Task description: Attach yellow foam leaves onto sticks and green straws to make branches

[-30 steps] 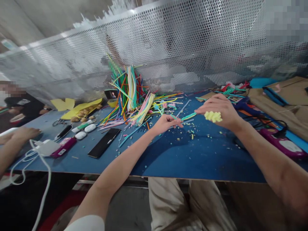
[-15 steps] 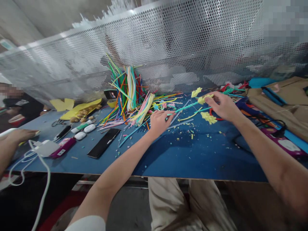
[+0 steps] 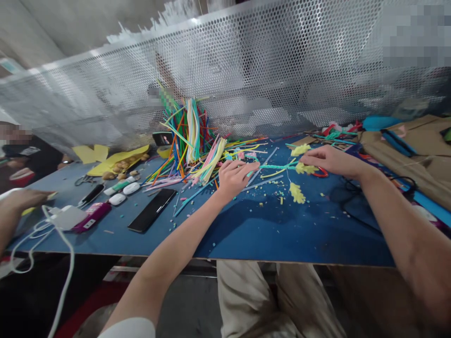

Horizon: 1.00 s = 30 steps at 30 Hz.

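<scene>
My left hand [image 3: 235, 179] is closed, pinching the near end of a twisted teal pipe-cleaner stem [image 3: 276, 167]. The stem runs almost level above the table toward my right hand [image 3: 327, 159]. At its far end are three yellow leaf-shaped pipe-cleaner pieces; the fingers of my right hand are closed on the middle leaf [image 3: 306, 168]. Another leaf [image 3: 300, 149] sticks up just behind it, and a lower leaf [image 3: 297, 193] hangs toward the table. My fingertips hide part of the middle leaf.
A big bundle of coloured pipe cleaners [image 3: 192, 136] stands behind my left hand. Trimmed bits litter the blue table [image 3: 246, 234]. A black phone [image 3: 152, 210] and a purple power strip [image 3: 92, 217] lie leftward. Another person's hand [image 3: 26, 199] is at far left; brown paper [image 3: 416, 141] lies right.
My right hand has moved slightly right and down, bringing the stem nearly level. The leaves have turned round, the loose ones shifting to new positions. My left hand has stayed almost in place.
</scene>
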Tool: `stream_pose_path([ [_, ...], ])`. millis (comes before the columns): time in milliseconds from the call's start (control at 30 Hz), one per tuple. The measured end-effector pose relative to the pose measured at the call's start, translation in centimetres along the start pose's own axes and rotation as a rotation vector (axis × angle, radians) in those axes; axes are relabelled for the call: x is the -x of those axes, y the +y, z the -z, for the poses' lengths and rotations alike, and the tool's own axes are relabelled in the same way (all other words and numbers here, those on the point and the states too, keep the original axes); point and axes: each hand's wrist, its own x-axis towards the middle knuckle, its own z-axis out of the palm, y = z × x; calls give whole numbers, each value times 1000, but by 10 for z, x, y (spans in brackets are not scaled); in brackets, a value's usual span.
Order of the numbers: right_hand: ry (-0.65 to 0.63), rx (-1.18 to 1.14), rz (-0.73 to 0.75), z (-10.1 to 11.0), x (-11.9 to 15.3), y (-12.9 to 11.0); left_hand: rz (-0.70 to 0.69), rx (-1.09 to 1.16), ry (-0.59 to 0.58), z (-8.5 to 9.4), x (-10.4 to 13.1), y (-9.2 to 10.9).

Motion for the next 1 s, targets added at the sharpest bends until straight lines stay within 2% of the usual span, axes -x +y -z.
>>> stream_pose_path([
  [167,-93,-14,5,-4,-3,-4,11,4,-27,1,-1,1],
  [333,-177,105,59,-3,0,-9,4,-14,-63,0,0,1],
  [533,-279,153,60,-1,2,-2,-20,26,-110,1,-1,3],
  [633,-283,98,35,-8,-2,-4,-35,21,-106,2,-1,6],
  [700,-245,19,25,-13,-4,-9,-40,13,-64,1,0,8],
  [800,-114,-11,10,-20,-3,-18,-10,-9,-28,0,-1,12],
  [1000,103,134,54,-26,0,-23,155,77,-82,-3,-2,15],
])
